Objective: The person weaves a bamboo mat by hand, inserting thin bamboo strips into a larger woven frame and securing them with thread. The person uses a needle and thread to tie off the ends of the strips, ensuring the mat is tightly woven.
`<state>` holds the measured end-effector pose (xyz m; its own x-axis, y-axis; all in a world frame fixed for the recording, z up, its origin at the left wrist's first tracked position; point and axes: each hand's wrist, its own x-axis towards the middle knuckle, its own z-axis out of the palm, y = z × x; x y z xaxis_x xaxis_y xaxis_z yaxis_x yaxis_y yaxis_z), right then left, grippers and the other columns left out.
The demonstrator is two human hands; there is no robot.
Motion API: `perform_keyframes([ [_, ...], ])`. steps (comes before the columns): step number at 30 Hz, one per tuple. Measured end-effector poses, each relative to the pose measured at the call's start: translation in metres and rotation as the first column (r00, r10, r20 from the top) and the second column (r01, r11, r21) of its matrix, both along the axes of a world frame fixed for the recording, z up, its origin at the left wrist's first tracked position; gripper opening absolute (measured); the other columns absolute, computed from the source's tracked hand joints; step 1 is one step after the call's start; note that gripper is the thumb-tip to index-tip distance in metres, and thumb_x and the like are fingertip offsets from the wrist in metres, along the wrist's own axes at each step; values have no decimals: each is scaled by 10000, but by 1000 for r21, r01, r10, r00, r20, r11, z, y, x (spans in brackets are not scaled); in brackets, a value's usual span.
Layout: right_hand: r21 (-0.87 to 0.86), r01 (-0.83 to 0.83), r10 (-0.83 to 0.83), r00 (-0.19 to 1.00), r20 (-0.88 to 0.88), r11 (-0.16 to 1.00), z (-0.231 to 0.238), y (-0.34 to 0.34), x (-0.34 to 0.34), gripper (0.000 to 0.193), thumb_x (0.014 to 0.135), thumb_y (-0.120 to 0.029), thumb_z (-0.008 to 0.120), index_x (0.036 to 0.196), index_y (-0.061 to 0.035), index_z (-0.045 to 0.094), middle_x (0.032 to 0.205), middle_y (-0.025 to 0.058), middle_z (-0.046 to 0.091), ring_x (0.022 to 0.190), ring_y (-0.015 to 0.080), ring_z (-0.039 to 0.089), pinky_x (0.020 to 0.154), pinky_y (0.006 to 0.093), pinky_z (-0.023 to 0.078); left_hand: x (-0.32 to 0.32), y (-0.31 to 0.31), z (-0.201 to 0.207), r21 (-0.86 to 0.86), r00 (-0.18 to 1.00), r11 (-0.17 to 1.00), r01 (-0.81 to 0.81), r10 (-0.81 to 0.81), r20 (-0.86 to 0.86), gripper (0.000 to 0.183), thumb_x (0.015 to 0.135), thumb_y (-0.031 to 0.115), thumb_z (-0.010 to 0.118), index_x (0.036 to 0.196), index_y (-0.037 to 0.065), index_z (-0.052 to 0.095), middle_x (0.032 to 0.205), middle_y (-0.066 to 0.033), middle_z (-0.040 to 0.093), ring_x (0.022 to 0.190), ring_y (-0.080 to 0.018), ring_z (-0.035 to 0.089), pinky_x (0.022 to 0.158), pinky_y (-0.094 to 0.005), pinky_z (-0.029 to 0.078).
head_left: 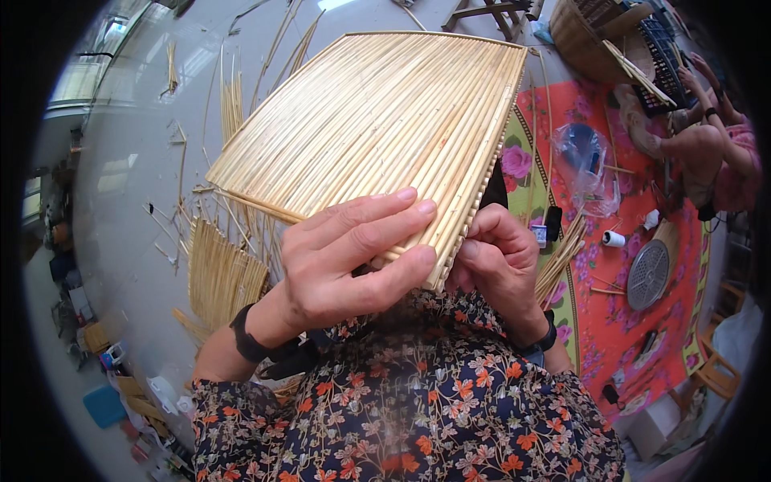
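Note:
A large panel of pale plant stalks (369, 120), laid side by side and bound along the edges, tilts up in front of me. My left hand (353, 253) grips its near corner, with the fingers lying over the stalks and the thumb close to the right-hand edge. Just beyond that stitched edge, my right hand (499, 261) is closed in a pinch. Its fingertips are partly behind the panel, and what they hold is too small or hidden to make out.
At left on the floor rests a smaller stalk panel (225, 277) among loose stalks. A red flowered mat (594, 289) on the right bears a white thread spool (613, 238), a round perforated disc (648, 275) and a plastic bag (590, 173). A wicker basket (578, 40) and another person (707, 153) are farther right.

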<state>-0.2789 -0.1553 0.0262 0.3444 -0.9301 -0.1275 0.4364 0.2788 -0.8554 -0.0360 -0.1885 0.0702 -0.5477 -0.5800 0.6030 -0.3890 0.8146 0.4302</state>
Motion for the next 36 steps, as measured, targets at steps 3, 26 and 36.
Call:
perform_keyframes([
  [3,-127,101,-109,992,-59,987,-4,1,3,140,1059,4,608,1185,11,669,817,50,717,672,81,674,572,230,509,-4,-3,1,-15,1000,1000,-5,5,-10,252,897,63,810,1088,68,646,1199,-219,779,1073,-415,788,870,-466,684],
  [26,-225,255,-273,961,-53,941,-3,-27,1,74,1084,-36,625,1090,19,673,861,62,724,722,95,686,660,238,553,-28,-29,-4,-57,996,995,-85,82,-40,183,838,79,821,1016,79,776,1125,-182,806,1027,-356,806,829,-408,676],
  [36,25,212,-211,977,-34,977,5,-26,-6,196,1089,-81,642,1230,45,590,969,111,756,810,164,748,704,280,609,-39,-28,-20,-66,994,992,-105,103,-31,179,847,96,813,1022,101,775,1135,-167,807,1045,-348,801,860,-398,665],
])
